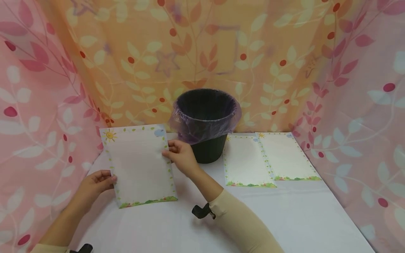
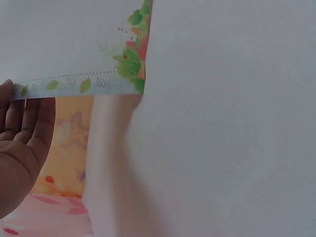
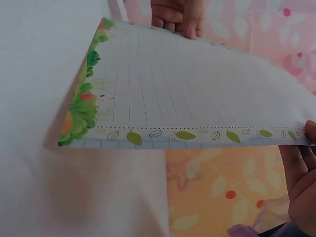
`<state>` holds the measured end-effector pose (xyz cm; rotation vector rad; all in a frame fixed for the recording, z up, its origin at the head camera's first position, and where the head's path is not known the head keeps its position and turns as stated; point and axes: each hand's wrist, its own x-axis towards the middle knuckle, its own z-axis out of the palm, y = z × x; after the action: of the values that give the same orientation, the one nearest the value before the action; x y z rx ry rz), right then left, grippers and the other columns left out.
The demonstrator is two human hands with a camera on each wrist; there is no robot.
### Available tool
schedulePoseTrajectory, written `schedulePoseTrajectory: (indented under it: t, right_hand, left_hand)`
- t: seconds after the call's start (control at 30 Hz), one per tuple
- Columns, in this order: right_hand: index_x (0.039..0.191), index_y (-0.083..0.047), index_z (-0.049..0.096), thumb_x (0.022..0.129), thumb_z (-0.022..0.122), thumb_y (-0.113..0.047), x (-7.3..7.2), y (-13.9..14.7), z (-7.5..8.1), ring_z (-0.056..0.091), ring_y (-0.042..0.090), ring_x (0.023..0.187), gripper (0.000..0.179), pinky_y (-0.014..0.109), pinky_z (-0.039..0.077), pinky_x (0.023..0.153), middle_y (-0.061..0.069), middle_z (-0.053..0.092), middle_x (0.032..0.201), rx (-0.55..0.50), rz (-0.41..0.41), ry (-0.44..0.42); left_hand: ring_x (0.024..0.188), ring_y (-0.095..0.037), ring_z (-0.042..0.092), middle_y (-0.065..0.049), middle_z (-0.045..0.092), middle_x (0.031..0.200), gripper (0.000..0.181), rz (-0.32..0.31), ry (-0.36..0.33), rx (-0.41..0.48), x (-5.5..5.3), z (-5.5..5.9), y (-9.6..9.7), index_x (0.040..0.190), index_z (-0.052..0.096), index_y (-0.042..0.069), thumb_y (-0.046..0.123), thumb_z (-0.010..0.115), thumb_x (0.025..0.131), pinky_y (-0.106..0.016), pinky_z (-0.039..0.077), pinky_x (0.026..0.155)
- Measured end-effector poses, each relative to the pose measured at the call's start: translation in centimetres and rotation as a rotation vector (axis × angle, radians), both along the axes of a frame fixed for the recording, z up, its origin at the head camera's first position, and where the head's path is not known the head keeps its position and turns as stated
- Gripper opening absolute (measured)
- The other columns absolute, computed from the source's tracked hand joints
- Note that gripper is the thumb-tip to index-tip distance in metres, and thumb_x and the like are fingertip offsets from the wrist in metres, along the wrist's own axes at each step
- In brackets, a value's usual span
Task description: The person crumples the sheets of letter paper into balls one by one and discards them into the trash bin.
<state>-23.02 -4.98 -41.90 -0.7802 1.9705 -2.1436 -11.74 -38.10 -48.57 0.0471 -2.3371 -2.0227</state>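
A sheet of lined writing paper [image 1: 140,165] with a border of leaves, a sun and green bushes is held up over the left part of the table. My left hand [image 1: 96,186] pinches its left edge, thumb in front and fingers behind. On the opposite edge, higher up, my right hand [image 1: 181,156] pinches the same sheet. The right wrist view shows the sheet's ruled lines [image 3: 163,84] and both hands on its two long edges. In the left wrist view the bush-printed corner [image 2: 131,64] hangs above the white cloth.
Behind my right hand stands a dark bin [image 1: 209,151] lined with a purple plastic bag [image 1: 202,128]. Right of it, two similar sheets lie on the white table [image 1: 303,218]: one sheet [image 1: 245,160] next to another [image 1: 288,156]. Patterned curtains [image 1: 136,80] enclose the back and sides.
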Motion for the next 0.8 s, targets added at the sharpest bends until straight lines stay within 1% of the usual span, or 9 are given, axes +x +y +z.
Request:
schedulePoseTrajectory:
  t: [0.1, 0.27, 0.4, 0.47, 0.6, 0.8]
  right_hand:
    - [0.115, 0.006, 0.069, 0.091, 0.075, 0.000, 0.4, 0.8, 0.8, 0.069, 0.009, 0.078, 0.026, 0.022, 0.057, 0.064, 0.023, 0.075, 0.100, -0.007, -0.004, 0.054]
    - [0.114, 0.006, 0.069, 0.090, 0.075, 0.001, 1.0, 2.6, 1.9, 0.071, 0.010, 0.081, 0.025, 0.021, 0.058, 0.070, 0.024, 0.075, 0.099, -0.026, -0.034, 0.136]
    - [0.114, 0.006, 0.069, 0.091, 0.075, 0.002, 1.5, 4.5, 2.5, 0.072, 0.012, 0.085, 0.024, 0.022, 0.059, 0.073, 0.023, 0.075, 0.101, -0.032, -0.058, 0.188]
    - [0.113, 0.006, 0.069, 0.091, 0.073, 0.004, 1.8, 5.6, 2.7, 0.072, 0.013, 0.086, 0.023, 0.023, 0.060, 0.074, 0.024, 0.074, 0.101, -0.042, -0.076, 0.196]
    - [0.114, 0.006, 0.067, 0.092, 0.071, 0.006, 2.2, 7.9, 3.2, 0.073, 0.016, 0.088, 0.023, 0.024, 0.060, 0.075, 0.024, 0.074, 0.102, -0.059, -0.104, 0.191]
    - [0.119, 0.004, 0.066, 0.093, 0.072, 0.001, 2.7, 11.0, 4.0, 0.074, 0.018, 0.093, 0.026, 0.026, 0.061, 0.079, 0.021, 0.074, 0.107, -0.043, -0.134, 0.201]
  left_hand:
    - [0.081, -0.011, 0.072, 0.005, 0.069, 0.090, 0.005, -0.012, 0.038, 0.002, 0.4, 1.0, 0.5, 0.105, 0.063, 0.004, 0.003, 0.065, 0.100, -0.024, 0.061, 0.077]
    - [0.080, -0.012, 0.072, 0.004, 0.069, 0.091, 0.011, -0.001, 0.069, -0.088, 0.8, 3.1, 2.0, 0.107, 0.062, 0.001, 0.007, 0.068, 0.099, -0.022, 0.060, 0.077]
    - [0.080, -0.011, 0.070, 0.001, 0.068, 0.090, 0.016, 0.013, 0.114, -0.118, 1.1, 4.6, 3.7, 0.106, 0.062, -0.003, 0.007, 0.070, 0.097, -0.021, 0.059, 0.077]
    - [0.081, -0.010, 0.069, 0.000, 0.067, 0.090, 0.017, 0.000, 0.147, -0.120, 1.1, 5.0, 4.8, 0.107, 0.062, -0.006, 0.005, 0.071, 0.096, -0.022, 0.060, 0.077]
    - [0.081, -0.008, 0.068, 0.001, 0.066, 0.091, 0.016, -0.040, 0.205, -0.089, 0.7, 5.5, 6.7, 0.106, 0.062, -0.007, 0.001, 0.070, 0.095, -0.023, 0.060, 0.077]
    - [0.082, -0.006, 0.066, 0.004, 0.066, 0.092, 0.017, -0.073, 0.240, -0.034, -0.1, 6.3, 9.0, 0.107, 0.063, -0.005, 0.000, 0.072, 0.094, -0.024, 0.061, 0.077]
